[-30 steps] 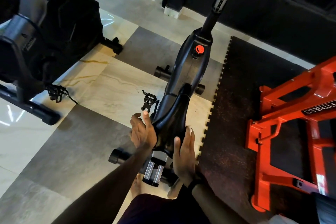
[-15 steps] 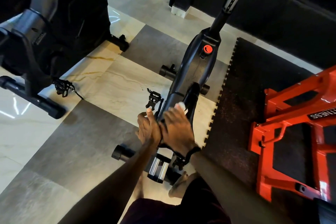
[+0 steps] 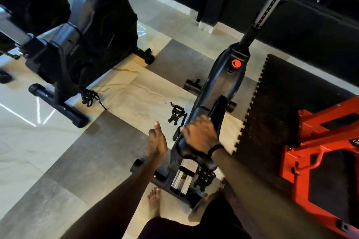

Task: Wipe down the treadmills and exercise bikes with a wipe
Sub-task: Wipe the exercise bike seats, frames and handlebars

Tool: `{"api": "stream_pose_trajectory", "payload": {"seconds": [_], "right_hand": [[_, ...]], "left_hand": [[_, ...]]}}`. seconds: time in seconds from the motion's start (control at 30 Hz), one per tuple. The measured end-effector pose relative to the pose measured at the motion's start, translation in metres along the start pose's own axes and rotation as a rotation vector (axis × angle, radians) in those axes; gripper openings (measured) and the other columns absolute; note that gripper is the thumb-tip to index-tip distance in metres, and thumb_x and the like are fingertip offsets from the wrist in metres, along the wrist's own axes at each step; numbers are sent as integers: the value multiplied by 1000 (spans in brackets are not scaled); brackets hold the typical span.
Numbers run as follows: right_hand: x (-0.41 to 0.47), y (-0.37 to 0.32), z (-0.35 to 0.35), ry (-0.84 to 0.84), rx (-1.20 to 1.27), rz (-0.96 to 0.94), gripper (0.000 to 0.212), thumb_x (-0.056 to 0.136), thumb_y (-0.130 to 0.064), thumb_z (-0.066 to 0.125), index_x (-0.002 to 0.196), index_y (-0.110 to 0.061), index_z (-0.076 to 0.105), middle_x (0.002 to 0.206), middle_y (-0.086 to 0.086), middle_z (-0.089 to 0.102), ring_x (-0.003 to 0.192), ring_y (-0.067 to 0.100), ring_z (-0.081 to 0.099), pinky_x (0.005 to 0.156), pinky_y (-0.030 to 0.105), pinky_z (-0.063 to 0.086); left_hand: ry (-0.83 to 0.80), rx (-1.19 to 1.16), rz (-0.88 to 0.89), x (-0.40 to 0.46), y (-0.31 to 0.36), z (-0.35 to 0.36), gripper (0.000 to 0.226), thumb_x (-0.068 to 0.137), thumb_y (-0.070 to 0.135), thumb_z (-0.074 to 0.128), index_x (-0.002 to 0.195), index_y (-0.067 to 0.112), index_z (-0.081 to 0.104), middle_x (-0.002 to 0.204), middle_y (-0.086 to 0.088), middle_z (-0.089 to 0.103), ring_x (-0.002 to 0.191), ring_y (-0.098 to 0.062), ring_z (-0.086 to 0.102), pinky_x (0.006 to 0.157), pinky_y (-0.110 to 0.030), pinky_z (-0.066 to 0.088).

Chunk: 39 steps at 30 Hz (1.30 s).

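On the bike point(image 3: 219, 87) saddle point(image 3: 196, 149), the right hand point(image 3: 200, 134) is laid, grasp unclear; left hand point(image 3: 156, 141) released beside it. Second bike point(image 3: 81, 44) left, red frame point(image 3: 318, 141) right.

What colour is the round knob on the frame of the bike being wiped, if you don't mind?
Red, on the black frame; the knob shows in the head view.
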State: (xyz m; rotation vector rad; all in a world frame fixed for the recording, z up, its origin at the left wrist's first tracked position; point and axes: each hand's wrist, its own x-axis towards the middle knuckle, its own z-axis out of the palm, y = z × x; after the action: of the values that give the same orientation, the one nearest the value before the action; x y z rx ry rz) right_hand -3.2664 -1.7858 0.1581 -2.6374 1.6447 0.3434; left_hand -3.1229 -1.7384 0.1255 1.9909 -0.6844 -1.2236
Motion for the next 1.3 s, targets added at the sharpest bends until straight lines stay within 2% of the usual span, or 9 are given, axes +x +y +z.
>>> {"api": "stream_pose_trajectory", "payload": {"seconds": [0.07, 0.2, 0.37, 0.57, 0.67, 0.83, 1.03, 1.13, 1.3], "right_hand": [[-26, -27, 14, 2, 43, -130, 54, 100, -47, 30, 106, -12, 71, 109, 8, 69, 111, 25, 56, 111, 43, 31], [-51, -28, 29, 82, -52, -395, 53, 96, -34, 48, 141, -6, 47, 146, 13, 48, 142, 31, 34, 122, 48, 18], [-96, 23, 31, 79, -122, -537, 64, 99, -10, 32, 159, -6, 12, 167, 15, 9, 154, 30, 5, 125, 46, 12], [-120, 97, 21, 88, 246, -114, 103, 69, 21, 29, 160, -18, -1, 167, 1, -12, 154, 16, 2, 121, 24, 23], [-105, 96, 10, 170, 437, 126, 90, 80, 23, 43, 159, -13, 19, 168, 3, 5, 149, 15, 21, 120, 26, 25], [-74, 48, -2, 379, 517, 76, 34, 88, 12, 61, 118, -4, 66, 137, 10, 52, 126, 24, 54, 114, 18, 31], [-55, 22, 0, 386, 411, 194, 24, 86, -3, 64, 106, -15, 70, 105, 2, 60, 105, 28, 55, 95, 41, 48], [-56, 3, 6, 329, 594, 270, 36, 89, 5, 57, 119, -12, 64, 117, 5, 56, 108, 27, 58, 96, 39, 51], [-84, -15, 19, 263, 469, -91, 34, 83, 4, 61, 110, -17, 64, 109, -1, 55, 101, 19, 58, 88, 32, 55]], "left_hand": [[-1, 30, 1, 0, -4, -2, 116, 73, 90, -5, 132, 5, 48, 127, -23, 59, 115, -39, 56, 103, -58, 41], [-35, 141, 16, -2, -3, -9, 78, 100, 64, 11, 133, 3, 46, 132, -23, 55, 117, -37, 53, 104, -51, 40], [-10, 117, 124, -2, 2, -3, 56, 103, 54, 30, 119, 6, 53, 105, -13, 63, 94, -29, 57, 86, -42, 48], [65, 171, 422, -14, 20, 2, 12, 97, 19, 55, 94, 14, 66, 75, -3, 68, 77, -29, 63, 84, -47, 50], [61, 179, 460, -15, 31, 7, 15, 95, 17, 56, 96, 9, 69, 84, -11, 73, 80, -33, 65, 83, -46, 51], [29, 119, 434, -14, 39, 9, 32, 86, 30, 47, 96, 12, 71, 88, -11, 75, 85, -35, 67, 78, -42, 54], [-40, 192, 373, -7, 32, -6, 18, 91, 17, 56, 97, 15, 72, 97, -10, 74, 93, -32, 66, 88, -43, 53], [-47, 193, 324, -4, 23, -13, 18, 88, 18, 56, 94, 17, 73, 96, -10, 74, 93, -33, 67, 88, -44, 54], [-42, 202, 276, -1, 7, -10, 19, 88, 16, 55, 93, 19, 73, 94, -11, 75, 90, -33, 68, 86, -43, 55]]}}
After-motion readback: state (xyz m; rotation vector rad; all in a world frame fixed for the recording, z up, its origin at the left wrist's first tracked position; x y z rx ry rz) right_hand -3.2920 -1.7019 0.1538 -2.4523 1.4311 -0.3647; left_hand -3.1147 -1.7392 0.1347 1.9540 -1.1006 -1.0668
